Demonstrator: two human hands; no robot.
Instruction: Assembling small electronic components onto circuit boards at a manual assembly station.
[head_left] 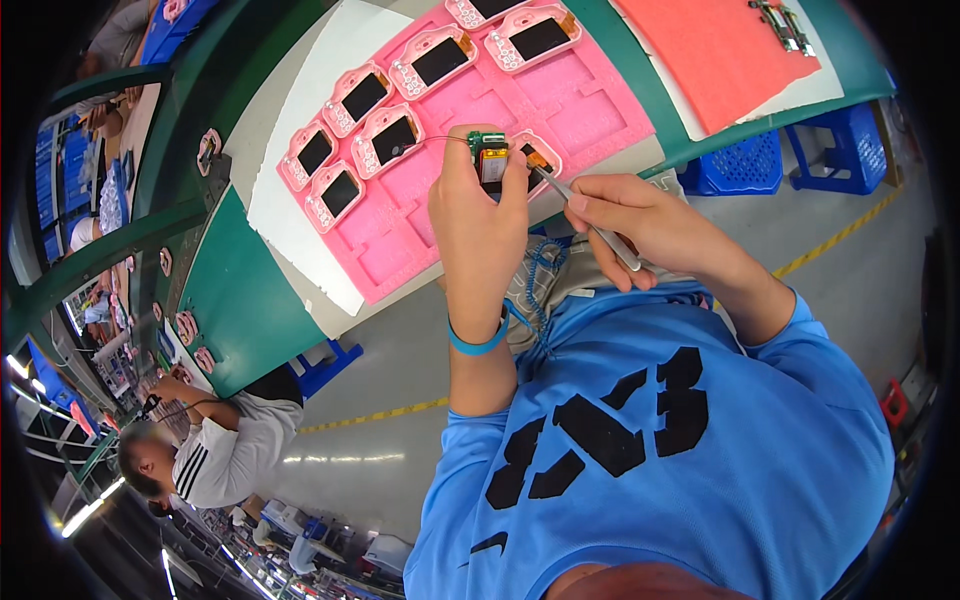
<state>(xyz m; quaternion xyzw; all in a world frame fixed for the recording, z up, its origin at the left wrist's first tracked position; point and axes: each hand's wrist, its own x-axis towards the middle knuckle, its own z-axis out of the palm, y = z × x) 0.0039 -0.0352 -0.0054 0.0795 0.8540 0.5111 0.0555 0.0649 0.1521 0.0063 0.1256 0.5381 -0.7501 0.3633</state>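
Observation:
Between the thumb and fingers of my left hand (478, 215) is a small green circuit board (487, 141) with a silver battery (493, 165) on it. Tweezers (590, 212) lie in my right hand (640, 222), their tips at an orange flex strip (537, 160) beside the board. A pink camera-shaped housing (553, 146) with a dark screen shows partly behind my left thumb; whether the board is joined to it I cannot tell. A thin wire runs left from the board toward another pink housing (388, 140) in the pink foam tray (385, 255).
Several more pink housings with screens, such as one (434, 62) at the back, sit in the tray. Right of it lies a red sheet (715, 75) with circuit boards (783, 28). Blue stools (735, 168) stand beyond the green table edge. A person (215, 440) works at left.

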